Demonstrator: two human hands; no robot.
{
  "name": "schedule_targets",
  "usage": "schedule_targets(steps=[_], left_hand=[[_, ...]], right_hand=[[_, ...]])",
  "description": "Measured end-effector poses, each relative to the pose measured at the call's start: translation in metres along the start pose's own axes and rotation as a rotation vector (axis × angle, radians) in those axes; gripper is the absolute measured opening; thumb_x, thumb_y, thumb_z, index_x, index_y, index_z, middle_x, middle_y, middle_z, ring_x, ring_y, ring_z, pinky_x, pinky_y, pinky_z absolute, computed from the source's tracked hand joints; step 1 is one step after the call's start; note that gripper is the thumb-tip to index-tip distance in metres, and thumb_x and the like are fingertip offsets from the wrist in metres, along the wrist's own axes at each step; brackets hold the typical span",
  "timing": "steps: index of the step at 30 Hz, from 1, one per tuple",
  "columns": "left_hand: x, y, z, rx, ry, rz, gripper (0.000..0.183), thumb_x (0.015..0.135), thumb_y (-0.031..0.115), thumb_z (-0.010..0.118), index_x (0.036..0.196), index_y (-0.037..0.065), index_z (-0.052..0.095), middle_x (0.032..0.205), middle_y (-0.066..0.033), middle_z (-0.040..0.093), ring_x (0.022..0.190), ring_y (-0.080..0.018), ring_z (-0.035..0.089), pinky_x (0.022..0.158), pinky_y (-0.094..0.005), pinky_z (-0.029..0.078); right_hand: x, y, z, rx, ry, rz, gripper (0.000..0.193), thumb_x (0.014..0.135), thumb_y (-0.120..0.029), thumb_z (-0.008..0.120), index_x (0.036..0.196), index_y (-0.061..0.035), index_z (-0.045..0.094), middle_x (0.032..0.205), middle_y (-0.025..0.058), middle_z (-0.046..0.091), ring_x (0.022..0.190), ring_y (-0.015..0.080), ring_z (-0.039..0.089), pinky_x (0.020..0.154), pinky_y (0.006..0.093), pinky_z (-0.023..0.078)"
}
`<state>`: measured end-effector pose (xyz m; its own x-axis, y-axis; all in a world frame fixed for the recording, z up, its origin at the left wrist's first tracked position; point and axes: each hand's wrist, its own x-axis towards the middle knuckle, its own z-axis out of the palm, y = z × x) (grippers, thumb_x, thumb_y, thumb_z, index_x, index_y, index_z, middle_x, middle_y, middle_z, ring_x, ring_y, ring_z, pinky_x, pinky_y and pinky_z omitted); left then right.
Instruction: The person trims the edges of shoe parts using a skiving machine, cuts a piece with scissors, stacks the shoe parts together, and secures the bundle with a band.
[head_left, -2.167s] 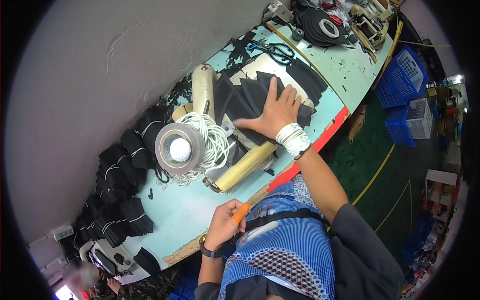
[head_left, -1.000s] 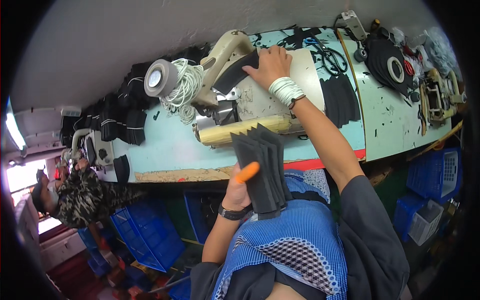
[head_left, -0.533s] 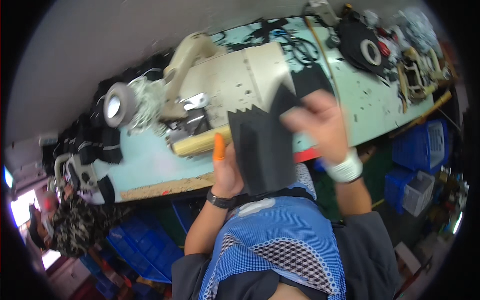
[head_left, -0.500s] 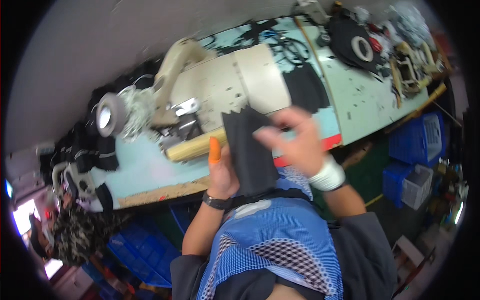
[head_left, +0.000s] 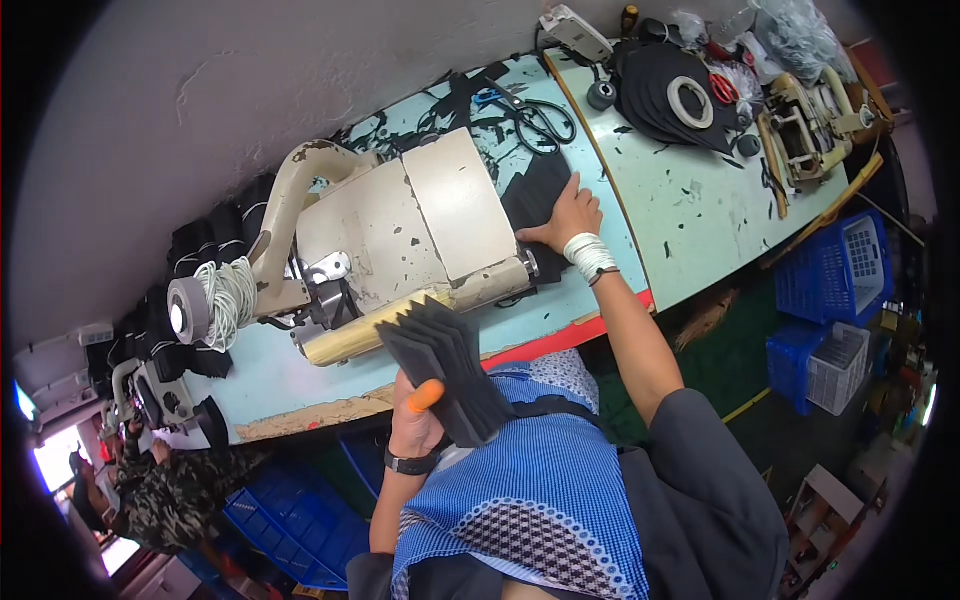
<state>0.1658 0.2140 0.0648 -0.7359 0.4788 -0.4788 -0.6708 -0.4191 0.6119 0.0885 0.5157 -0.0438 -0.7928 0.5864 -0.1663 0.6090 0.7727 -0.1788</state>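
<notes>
Close to the body, the left hand (head_left: 413, 425) is shut around a fanned stack (head_left: 443, 365) of black cut pieces, its thumb in an orange guard (head_left: 424, 395) pressed on the front of the fan; the stack stands just off the bench's near edge, below the sewing machine (head_left: 400, 235). To my eye the step in hand is gathering pieces, and it would go best if that thumb keeps firm pressure low on the stack so the leaves stay fanned without sliding apart, with the wrist held upright so none slip out from the bottom. Farther out, the right hand (head_left: 570, 215), wrist wrapped in white bands, lies open and flat with fingers spread on the black pile (head_left: 540, 195) that rests on the pale blue bench (head_left: 690, 210), just right of the machine's end. A clean pick there likely calls for pressing lightly, sliding only the top piece with the fingertips, then pinching it at an edge, since thin dark leaves tend to cling and lift in pairs. The reach should stay clear of the machine's end wheel, which sits just beside the hand. Beyond the pile lie scissors (head_left: 540, 115), and farther right a heap of black discs with a tape roll (head_left: 690, 100); a cord spool (head_left: 205, 305) stands at the left.
</notes>
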Motion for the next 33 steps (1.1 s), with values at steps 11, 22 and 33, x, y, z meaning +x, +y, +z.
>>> schedule_targets(steps=[11, 22, 33], left_hand=[[0.007, -0.011, 0.012, -0.091, 0.194, 0.151, 0.050, 0.092, 0.024, 0.066, 0.133, 0.005, 0.046, 0.125, -0.0060, 0.055, 0.114, -0.0196, 0.055, 0.099, -0.0374, 0.045], [0.017, -0.003, 0.035, -0.009, -0.227, 0.071, 0.105, 0.069, 0.056, 0.081, 0.145, 0.003, 0.031, 0.103, -0.0066, 0.050, 0.112, -0.0237, 0.052, 0.097, -0.0434, 0.047], [-0.009, -0.002, 0.023, 0.160, -0.082, -0.067, 0.067, 0.083, 0.013, 0.072, 0.141, 0.000, 0.042, 0.132, -0.0142, 0.056, 0.118, -0.0220, 0.057, 0.102, -0.0362, 0.046]], right_hand=[[0.012, 0.021, 0.021, 0.455, -0.310, 0.009, 0.069, 0.059, -0.024, 0.087, 0.113, 0.0054, 0.057, 0.108, 0.0258, 0.064, 0.099, 0.0379, 0.065, 0.088, 0.0418, 0.053], [-0.110, 0.047, -0.109, 1.814, -1.126, -0.319, 0.079, 0.068, -0.016, 0.076, 0.136, 0.0055, 0.042, 0.119, 0.0170, 0.061, 0.108, 0.0268, 0.062, 0.096, 0.0385, 0.049], [-0.159, -0.027, -0.113, 1.474, -1.177, -0.238, 0.090, 0.080, -0.044, 0.075, 0.141, 0.0072, 0.033, 0.132, 0.0174, 0.048, 0.125, 0.0256, 0.047, 0.105, 0.0354, 0.039]])
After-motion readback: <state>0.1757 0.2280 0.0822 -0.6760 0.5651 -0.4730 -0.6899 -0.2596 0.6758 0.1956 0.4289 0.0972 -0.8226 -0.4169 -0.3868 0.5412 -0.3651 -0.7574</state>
